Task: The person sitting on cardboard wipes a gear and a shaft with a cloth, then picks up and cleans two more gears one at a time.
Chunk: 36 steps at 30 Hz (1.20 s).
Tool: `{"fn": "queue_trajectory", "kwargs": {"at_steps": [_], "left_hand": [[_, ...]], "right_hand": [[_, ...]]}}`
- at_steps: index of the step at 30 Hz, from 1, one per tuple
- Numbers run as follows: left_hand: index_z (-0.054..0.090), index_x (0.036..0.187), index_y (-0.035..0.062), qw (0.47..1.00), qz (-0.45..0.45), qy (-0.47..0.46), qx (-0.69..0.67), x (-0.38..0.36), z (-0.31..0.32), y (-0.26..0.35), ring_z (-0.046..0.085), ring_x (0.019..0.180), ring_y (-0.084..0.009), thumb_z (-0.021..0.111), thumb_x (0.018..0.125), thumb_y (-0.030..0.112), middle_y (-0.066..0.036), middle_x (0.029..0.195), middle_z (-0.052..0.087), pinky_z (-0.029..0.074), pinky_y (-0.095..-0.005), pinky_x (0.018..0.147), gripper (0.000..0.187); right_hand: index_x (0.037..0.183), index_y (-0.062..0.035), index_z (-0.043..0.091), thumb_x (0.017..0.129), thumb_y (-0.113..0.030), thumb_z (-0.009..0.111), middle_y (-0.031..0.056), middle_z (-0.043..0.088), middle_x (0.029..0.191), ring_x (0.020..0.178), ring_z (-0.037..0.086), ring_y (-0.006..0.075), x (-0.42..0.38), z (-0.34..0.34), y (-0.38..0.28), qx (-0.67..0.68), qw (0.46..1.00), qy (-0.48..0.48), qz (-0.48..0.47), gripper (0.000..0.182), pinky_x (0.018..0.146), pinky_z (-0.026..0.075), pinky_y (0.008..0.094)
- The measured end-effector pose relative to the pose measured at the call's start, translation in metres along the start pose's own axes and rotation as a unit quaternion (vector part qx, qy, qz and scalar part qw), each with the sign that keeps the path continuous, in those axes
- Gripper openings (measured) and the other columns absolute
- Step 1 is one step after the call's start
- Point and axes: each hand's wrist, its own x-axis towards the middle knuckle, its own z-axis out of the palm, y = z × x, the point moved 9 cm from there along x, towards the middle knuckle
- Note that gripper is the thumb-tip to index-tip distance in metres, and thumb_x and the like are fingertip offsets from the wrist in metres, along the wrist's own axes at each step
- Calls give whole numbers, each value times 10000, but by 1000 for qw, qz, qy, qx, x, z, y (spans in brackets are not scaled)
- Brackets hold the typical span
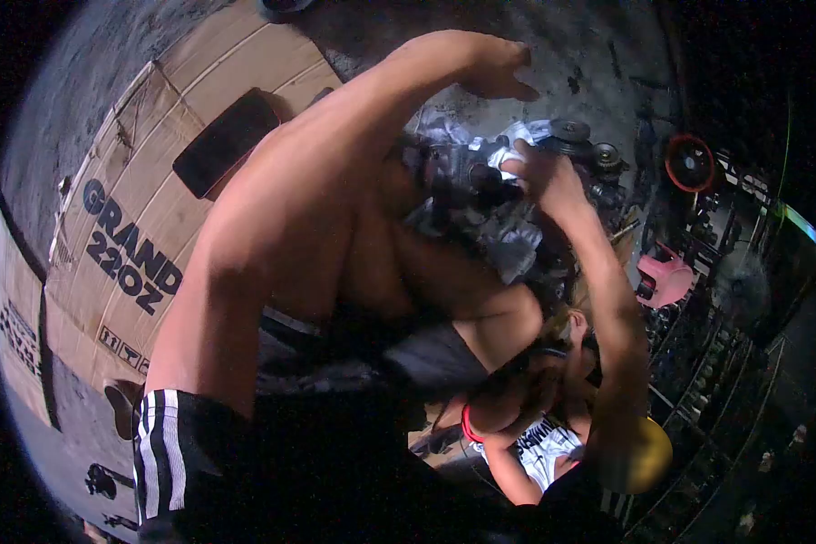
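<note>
My right hand (553, 184) is closed on a crumpled white cloth (506, 163), beside a dark, greasy metal machine part (458, 172). Over the grey floor, farther up in the view, my left hand (500, 71) is stretched out with thumb and fingers apart and nothing visible in it. More whitish cloth or plastic (517, 247) lies crumpled below the metal part. Round metal parts (571, 133) sit just beyond the right hand. Shadow hides much of the machine part's shape.
Flattened cardboard (118, 195) covers the floor at left, with a dark flat rectangular object (227, 145) on it. At right stand a pink plastic stool (665, 275) and a red-rimmed round object (690, 163). Another person in a white shirt (546, 451) is close by at lower right.
</note>
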Motion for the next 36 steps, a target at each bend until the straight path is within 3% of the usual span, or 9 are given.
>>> {"fn": "queue_trajectory", "kwargs": {"at_steps": [3, 4, 5, 7, 11, 17, 25, 28, 36], "left_hand": [[424, 1447, 97, 1000, -8, -27, -11, -13, -7, 12, 532, 1236, -394, 591, 905, 528, -252, 1373, 512, 408, -456, 1060, 713], [413, 1451, 80, 997, -37, -59, -29, -17, -7, 10, 529, 1239, -394, 588, 904, 535, -255, 1379, 507, 401, -456, 1069, 733], [413, 1451, 80, 997, -36, -59, -28, -15, -7, 8, 529, 1239, -394, 588, 904, 535, -255, 1379, 507, 401, -456, 1069, 733], [387, 1457, 51, 999, 0, -46, 22, -6, -5, 3, 529, 1241, -395, 586, 903, 544, -265, 1362, 517, 410, -452, 1060, 768], [392, 1452, 62, 1000, 7, -13, 15, 8, 0, -2, 540, 1220, -410, 581, 906, 551, -273, 1330, 540, 428, -456, 1037, 757], [394, 1436, 62, 999, -27, -39, -5, -4, 4, -3, 540, 1209, -427, 578, 908, 549, -278, 1287, 568, 436, -470, 1021, 741], [364, 1454, 66, 997, -31, -35, 55, -13, -2, 16, 588, 1143, -420, 581, 910, 537, -272, 1165, 635, 474, -476, 957, 752], [365, 1453, 59, 995, -29, -41, 82, -12, 7, 14, 577, 1162, -418, 577, 915, 529, -262, 1236, 604, 469, -464, 978, 745], [418, 1435, 71, 991, -10, -61, 118, -9, 30, 9, 527, 1241, -384, 566, 915, 524, -228, 1366, 523, 422, -452, 1053, 706]], "right_hand": [[1050, -49, 605, 877, -171, 586, 250, 646, 884, 907, 642, 408, 4, 57, 120, -57, 994, 76, 48, 212, 729, 494, 503], [1011, -48, 624, 884, -152, 562, 224, 661, 891, 896, 648, 410, 27, -30, 72, -84, 985, 118, 88, 176, 760, 499, 506], [1053, -65, 654, 879, -117, 556, 207, 661, 989, 933, 644, 403, 28, -57, 91, -23, 957, 61, 284, 206, 798, 504, 501], [1209, -151, 658, 881, -135, 601, 204, 587, 1265, 1081, 601, 392, 26, -92, 95, -109, 960, 101, 235, 333, 893, 497, 461], [1229, -155, 655, 868, -119, 619, 215, 563, 1317, 1180, 554, 393, 22, -91, 73, -37, 969, 106, 218, 365, 994, 456, 420], [1167, -21, 643, 853, -139, 635, 244, 649, 1124, 1110, 590, 405, -15, 45, 92, 85, 970, 38, 223, 335, 929, 465, 461], [1120, -5, 640, 879, -360, 652, 269, 646, 1095, 1061, 599, 449, -48, 22, 34, 180, 900, -54, 394, 429, 882, 468, 458], [1094, -15, 657, 848, -317, 706, 261, 660, 1076, 1026, 625, 432, -52, 31, 33, 204, 903, 194, 324, 393, 871, 486, 444], [1095, -20, 640, 825, -165, 699, 216, 652, 1043, 1014, 596, 392, -16, 32, 10, 44, 925, 311, 213, 312, 870, 470, 456]]}}
